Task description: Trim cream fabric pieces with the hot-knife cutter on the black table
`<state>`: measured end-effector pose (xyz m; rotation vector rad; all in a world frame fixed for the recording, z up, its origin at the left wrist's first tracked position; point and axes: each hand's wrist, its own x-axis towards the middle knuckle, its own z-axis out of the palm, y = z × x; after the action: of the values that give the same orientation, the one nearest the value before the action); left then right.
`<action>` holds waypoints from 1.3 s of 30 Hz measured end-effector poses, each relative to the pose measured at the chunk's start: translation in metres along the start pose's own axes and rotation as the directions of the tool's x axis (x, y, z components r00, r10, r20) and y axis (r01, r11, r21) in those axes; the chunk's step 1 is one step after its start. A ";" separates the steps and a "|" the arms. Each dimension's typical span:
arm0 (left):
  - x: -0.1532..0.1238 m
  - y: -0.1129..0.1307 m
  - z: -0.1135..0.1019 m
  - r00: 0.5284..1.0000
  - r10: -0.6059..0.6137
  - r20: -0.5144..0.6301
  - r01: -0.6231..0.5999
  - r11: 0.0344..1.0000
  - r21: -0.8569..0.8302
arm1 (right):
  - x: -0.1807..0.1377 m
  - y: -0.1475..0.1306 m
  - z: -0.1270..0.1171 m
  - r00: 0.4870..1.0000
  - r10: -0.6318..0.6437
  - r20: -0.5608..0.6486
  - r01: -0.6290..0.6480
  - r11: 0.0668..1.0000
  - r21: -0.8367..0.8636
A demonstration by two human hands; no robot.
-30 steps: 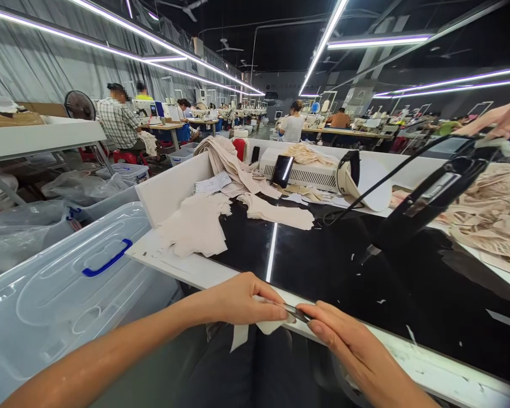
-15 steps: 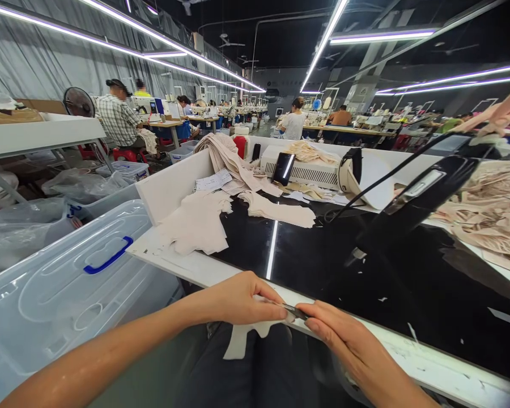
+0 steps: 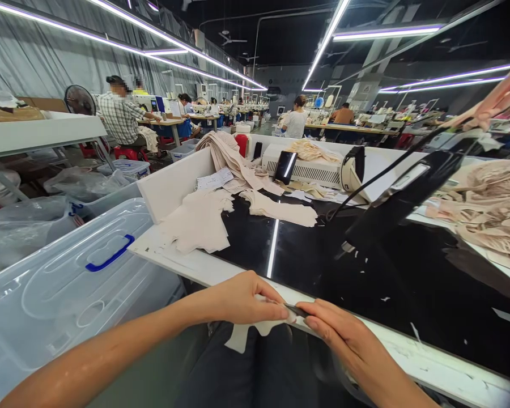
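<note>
My left hand [image 3: 238,299] is closed in a pinch on a small cream fabric piece [image 3: 242,334] that hangs down over my dark-trousered lap. My right hand [image 3: 342,339] is closed on a small pair of metal snips [image 3: 296,310], whose tip meets the fabric right beside my left thumb. Both hands hover at the near white edge of the black glossy worktable [image 3: 323,266]. Flat cream fabric cut pieces [image 3: 198,221] lie at the table's left end, with another strip [image 3: 280,209] behind them.
A clear plastic bin with a blue handle [image 3: 110,253] sits at my left. A black lamp arm [image 3: 403,198] slants over the table; a white machine [image 3: 306,170] and beige fabric heap [image 3: 488,209] lie beyond. Another person's arm [image 3: 493,102] reaches in top right. Other workers sit at distant benches.
The hanging fabric piece has shifted slightly in my left hand and shows a shorter, broader tail. Both hands stay at the table edge. The other person's arm at top right has risen.
</note>
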<state>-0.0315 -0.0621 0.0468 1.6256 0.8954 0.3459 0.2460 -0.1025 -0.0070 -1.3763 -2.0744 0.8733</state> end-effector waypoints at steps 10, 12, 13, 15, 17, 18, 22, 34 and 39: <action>0.005 -0.004 0.003 0.997 -0.079 -0.014 0.079 0.997 -0.007 | 0.003 -0.008 0.000 0.998 -0.051 0.049 0.050 0.999 0.015; 0.005 -0.004 0.004 0.997 -0.080 -0.011 0.080 0.997 -0.006 | 0.004 -0.010 0.000 0.997 -0.061 0.038 0.061 0.998 0.006; 0.005 -0.003 0.004 0.997 -0.081 -0.010 0.081 0.997 -0.004 | 0.004 -0.010 0.000 0.997 -0.064 0.034 0.064 0.998 0.003; 0.004 -0.002 0.004 0.996 -0.088 -0.010 0.088 0.996 0.003 | 0.004 -0.009 0.001 0.997 -0.064 0.032 0.065 0.998 -0.004; 0.003 0.000 0.003 0.995 -0.098 -0.012 0.098 0.995 0.011 | 0.004 -0.008 0.001 0.998 -0.056 0.030 0.056 0.998 -0.007; 0.002 0.000 0.003 0.995 -0.103 -0.013 0.103 0.995 0.014 | 0.004 -0.008 0.002 0.998 -0.050 0.032 0.050 0.999 -0.006; 0.001 -0.001 0.003 0.994 -0.113 -0.003 0.113 0.994 0.011 | 0.003 -0.008 0.004 0.999 -0.015 0.046 0.015 1.000 0.001; 0.002 0.000 0.003 0.992 -0.123 0.006 0.122 0.992 0.040 | 0.001 0.000 0.007 1.000 0.004 0.014 -0.005 0.999 0.039; 0.001 -0.003 0.004 0.994 -0.106 0.007 0.106 0.994 0.040 | -0.002 0.005 0.010 1.000 0.009 0.012 -0.010 0.999 0.035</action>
<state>-0.0296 -0.0642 0.0428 1.6078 0.9831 0.2477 0.2423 -0.1049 -0.0179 -1.3668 -2.0536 0.9199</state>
